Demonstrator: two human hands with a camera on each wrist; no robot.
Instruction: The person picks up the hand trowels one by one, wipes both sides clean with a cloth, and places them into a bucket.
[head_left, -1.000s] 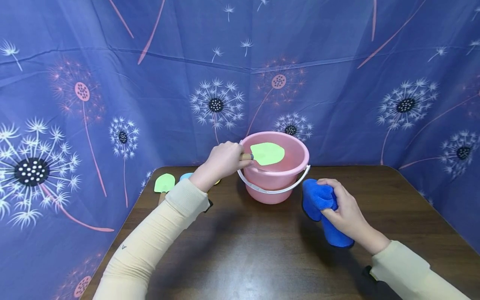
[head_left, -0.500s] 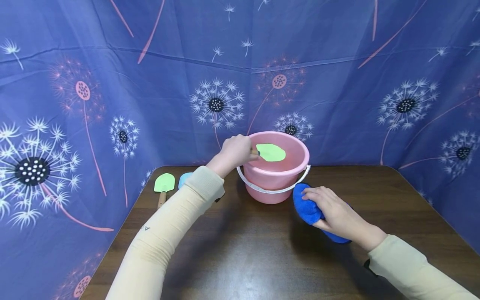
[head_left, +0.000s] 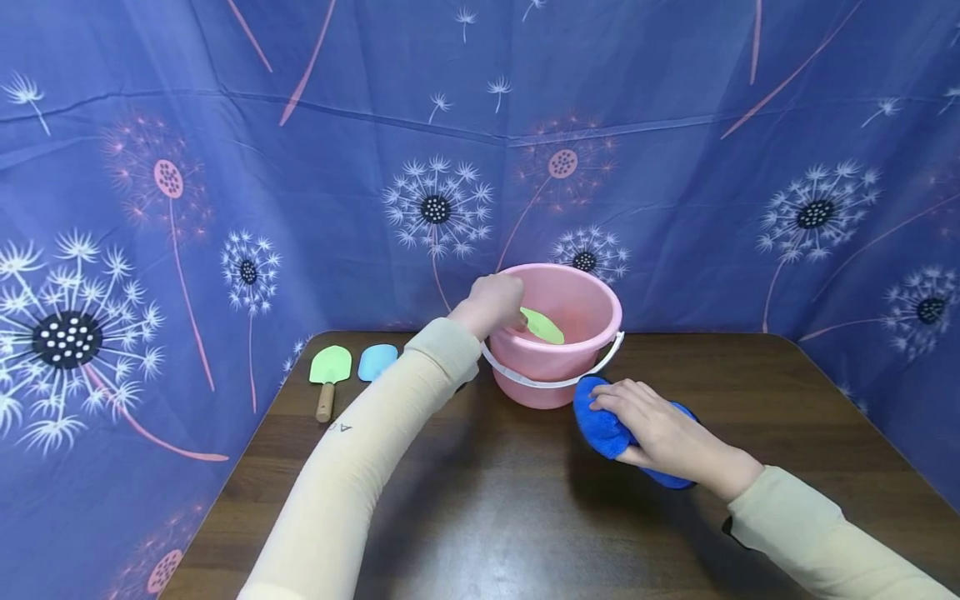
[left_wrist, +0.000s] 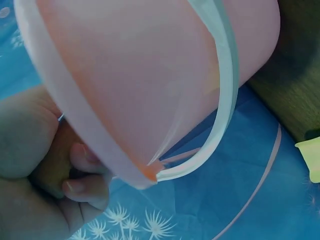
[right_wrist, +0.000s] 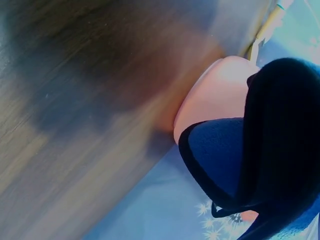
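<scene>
A small shovel with a light green blade and a wooden handle is gripped in my left hand. That hand is at the left rim of a pink bucket, and the blade dips inside, pointing down to the right. The bucket stands upright with its white carrying handle hanging across the front. My right hand holds a bunched blue cloth over the table, just front-right of the bucket. In the right wrist view the dark-edged cloth covers part of the bucket.
A second green shovel lies at the table's back left, beside a light blue blade partly hidden by my left sleeve. The brown wooden table ends at a blue dandelion-print curtain behind and at the sides.
My left hand has moved right to the bucket rim, and the shovel blade has tipped down into the bucket. My right hand has shifted left with the cloth, closer to the bucket.
</scene>
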